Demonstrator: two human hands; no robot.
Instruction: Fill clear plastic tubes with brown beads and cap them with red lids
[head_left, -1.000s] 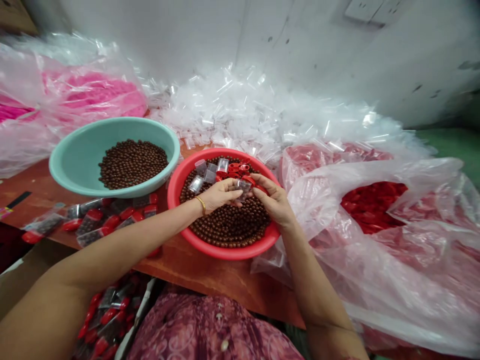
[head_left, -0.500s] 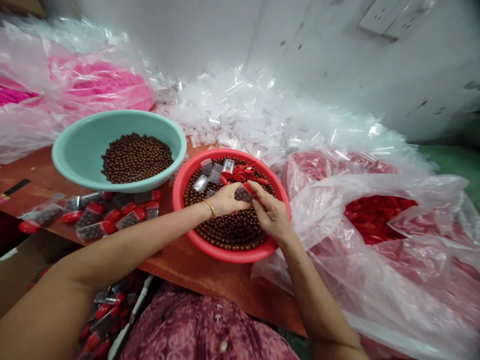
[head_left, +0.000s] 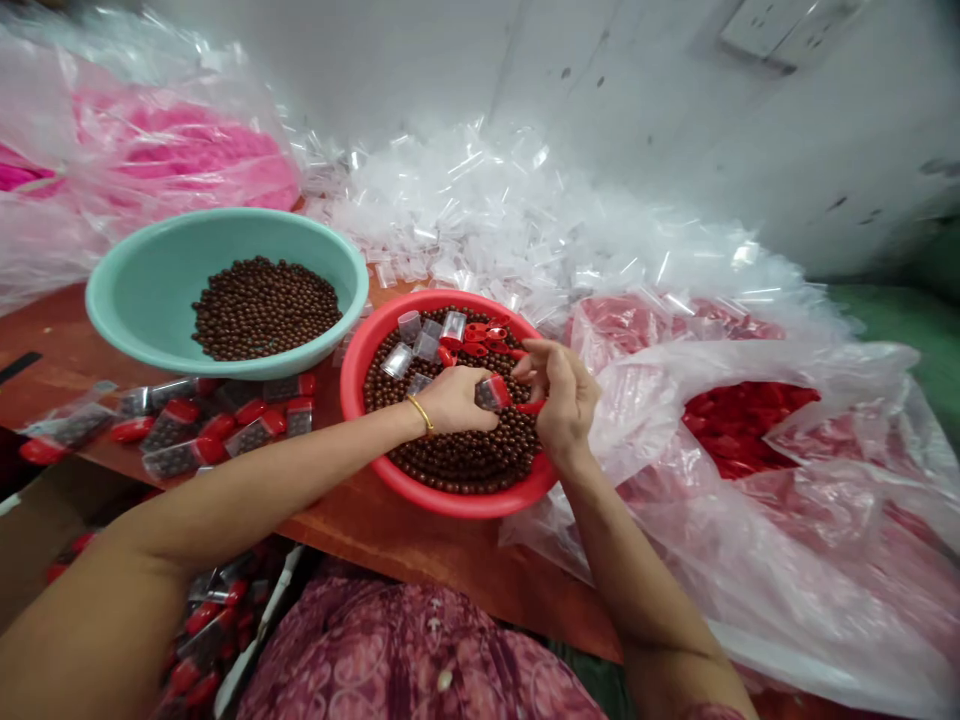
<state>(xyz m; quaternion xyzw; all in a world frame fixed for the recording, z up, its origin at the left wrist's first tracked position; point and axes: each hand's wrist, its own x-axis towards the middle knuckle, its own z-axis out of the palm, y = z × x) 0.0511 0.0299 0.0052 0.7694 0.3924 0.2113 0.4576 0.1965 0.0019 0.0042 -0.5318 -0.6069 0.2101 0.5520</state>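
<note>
My left hand (head_left: 454, 402) pinches a small clear plastic vial (head_left: 489, 394) holding brown beads, with red at its end. My right hand (head_left: 564, 395) is just to the right, its fingers curled over a red plastic cap (head_left: 531, 406). Both hands are above a red plastic basin (head_left: 358, 400) filled with brown beads (head_left: 457, 460). Several empty clear vials (head_left: 425, 345) and red caps (head_left: 476, 336) lie on the beads near its far rim. A gold bangle (head_left: 420, 412) circles my left wrist.
A teal basin (head_left: 142, 335) of brown beads stands left on a wooden table (head_left: 420, 550), with several capped vials (head_left: 202, 437) in front. Behind lies a heap of clear vials (head_left: 480, 210). A plastic bag of red caps (head_left: 739, 425) sits right, and a pink-filled bag (head_left: 172, 160) sits far left.
My right hand has moved rightward, away from the vial, and its fingers have opened a little. The vial stays in my left hand. The view has shifted slightly.
</note>
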